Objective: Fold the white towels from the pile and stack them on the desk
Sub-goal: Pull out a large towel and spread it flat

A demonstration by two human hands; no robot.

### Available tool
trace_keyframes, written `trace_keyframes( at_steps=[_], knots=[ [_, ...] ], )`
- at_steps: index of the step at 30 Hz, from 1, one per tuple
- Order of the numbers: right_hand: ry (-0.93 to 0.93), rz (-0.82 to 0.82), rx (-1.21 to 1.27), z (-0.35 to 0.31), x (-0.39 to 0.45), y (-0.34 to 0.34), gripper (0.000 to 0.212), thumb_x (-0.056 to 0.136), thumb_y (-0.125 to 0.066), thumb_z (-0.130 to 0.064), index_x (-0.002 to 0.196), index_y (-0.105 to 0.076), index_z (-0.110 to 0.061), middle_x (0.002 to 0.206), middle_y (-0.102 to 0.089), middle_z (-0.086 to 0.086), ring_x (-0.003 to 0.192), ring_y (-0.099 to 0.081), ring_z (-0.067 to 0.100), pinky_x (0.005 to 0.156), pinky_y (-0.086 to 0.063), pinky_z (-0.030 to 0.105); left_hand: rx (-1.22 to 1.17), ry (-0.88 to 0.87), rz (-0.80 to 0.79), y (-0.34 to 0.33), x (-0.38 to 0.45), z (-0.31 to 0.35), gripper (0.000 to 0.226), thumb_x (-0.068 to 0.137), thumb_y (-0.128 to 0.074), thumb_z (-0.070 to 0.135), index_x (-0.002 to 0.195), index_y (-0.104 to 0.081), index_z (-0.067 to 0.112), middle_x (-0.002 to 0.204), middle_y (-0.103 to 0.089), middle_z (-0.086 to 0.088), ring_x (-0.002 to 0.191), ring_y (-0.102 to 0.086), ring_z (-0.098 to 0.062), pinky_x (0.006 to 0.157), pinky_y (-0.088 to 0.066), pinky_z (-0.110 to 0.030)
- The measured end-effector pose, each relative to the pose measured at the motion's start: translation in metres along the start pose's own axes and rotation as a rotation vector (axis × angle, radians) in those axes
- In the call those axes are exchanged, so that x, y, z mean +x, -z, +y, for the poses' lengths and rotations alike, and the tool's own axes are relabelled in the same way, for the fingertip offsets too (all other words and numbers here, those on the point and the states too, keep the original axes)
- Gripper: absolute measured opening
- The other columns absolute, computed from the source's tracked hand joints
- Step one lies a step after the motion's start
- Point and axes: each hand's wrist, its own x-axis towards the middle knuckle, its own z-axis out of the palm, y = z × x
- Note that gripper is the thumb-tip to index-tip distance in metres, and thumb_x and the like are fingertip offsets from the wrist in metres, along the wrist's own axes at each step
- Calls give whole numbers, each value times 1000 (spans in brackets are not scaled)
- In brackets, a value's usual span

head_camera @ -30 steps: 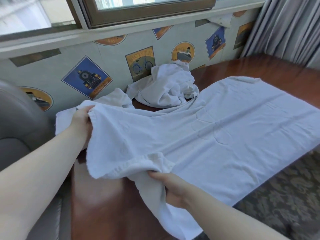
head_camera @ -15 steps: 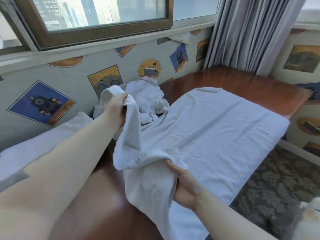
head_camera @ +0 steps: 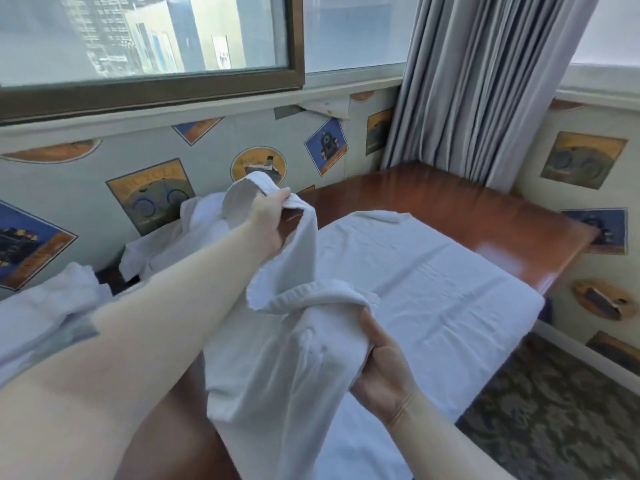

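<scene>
- The large white terry towel (head_camera: 408, 282) lies spread over the glossy red-brown wooden table (head_camera: 485, 216). Its near end is lifted off the surface, and part of it hangs over the table's front edge toward five o'clock.
- The left hand (head_camera: 268, 221) has its grip clenched on one hemmed corner, held high at about eleven o'clock over the spread cloth.
- The right hand (head_camera: 384, 368) grasps the bunched hem lower down, at about six o'clock, thumb on top.
- The step looks like carrying the near end across to the far end at two o'clock. To do it well, I'd pull the two corners apart first so the hem runs taut. Then lay it down edge on edge, and smooth toward the crease.
- The risk is the slack between the hands, which sags and could trap a wrinkle inside the fold.
- The rumpled heap of white towels (head_camera: 194, 233) waits against the wall at ten o'clock, touching the spread towel's edge.
- No basket, bin or box shows anywhere, so nothing here is contained.
</scene>
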Motion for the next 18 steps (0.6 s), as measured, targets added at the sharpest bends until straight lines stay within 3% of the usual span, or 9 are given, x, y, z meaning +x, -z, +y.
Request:
trace_keyframes(
  at_steps=[4, 7, 12, 15, 18],
  knots=[
    [-15, -13, 4, -67, 4, 18, 53, 91, -59, -28, 131, -56, 5, 139, -51, 25, 126, -53, 40, 98, -47, 58, -22, -11, 42, -55, 26, -19, 14, 100, -49, 7, 113, -46, 11, 76, -53, -7, 53, -60, -14, 50, -53, -25],
    [-7, -23, 39, -106, 10, 31, 49, 93, -56, -29, 128, -59, 6, 138, -53, 25, 125, -54, 40, 101, -46, 56, -24, -22, 32, -88, 42, -28, 8, 100, -49, 5, 104, -46, 11, 75, -51, -7, 46, -60, -12, 48, -52, -24],
    [25, -52, 77, -149, 17, 39, 54, 91, -67, -27, 134, -54, 4, 142, -50, 23, 130, -50, 40, 105, -42, 56, 39, 2, -23, -128, 53, -43, 21, 99, -48, 3, 118, -42, 12, 82, -53, -9, 54, -61, -16, 51, -54, -29],
    [102, -35, 146, -167, 21, 41, 53, 95, -58, -31, 137, -52, 2, 142, -50, 23, 128, -51, 40, 102, -44, 56, 87, 24, -67, -150, 60, -54, 29, 99, -47, 2, 125, -40, 12, 86, -53, -10, 60, -61, -19, 54, -56, -32],
    [157, -41, 169, -189, 20, 47, 55, 95, -55, -34, 136, -52, 3, 143, -49, 23, 130, -50, 39, 107, -38, 54, 90, 18, -105, -175, 70, -61, 25, 100, -46, 3, 123, -41, 11, 82, -53, -9, 51, -62, -15, 51, -55, -28]
  ],
)
